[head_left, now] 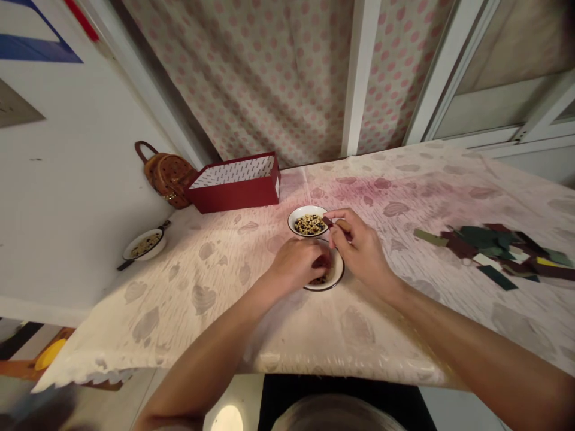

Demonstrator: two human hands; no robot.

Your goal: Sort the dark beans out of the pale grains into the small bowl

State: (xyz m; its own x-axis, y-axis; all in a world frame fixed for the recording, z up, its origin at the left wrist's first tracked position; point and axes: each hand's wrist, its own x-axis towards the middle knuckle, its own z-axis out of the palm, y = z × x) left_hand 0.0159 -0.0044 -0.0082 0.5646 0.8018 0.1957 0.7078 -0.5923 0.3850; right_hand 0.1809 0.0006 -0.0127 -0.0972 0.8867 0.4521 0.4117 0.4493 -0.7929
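Observation:
Two small white bowls stand in the middle of the table. The far bowl (308, 221) holds mixed light and dark beans. The near bowl (331, 276) is mostly covered by my hands. My left hand (297, 263) rests over the near bowl with its fingers curled down into it; what they hold is hidden. My right hand (357, 242) hovers by the far bowl's right rim, thumb and fingers pinched on a small dark piece (327, 222).
A dark red open box (236, 182) and a brown bag (167, 175) stand at the back left. A third bowl with a handle (144, 245) sits at the left edge. Dark green, maroon and yellow flat strips (494, 248) lie scattered on the right. The table (215, 311) has a leaf-patterned cover.

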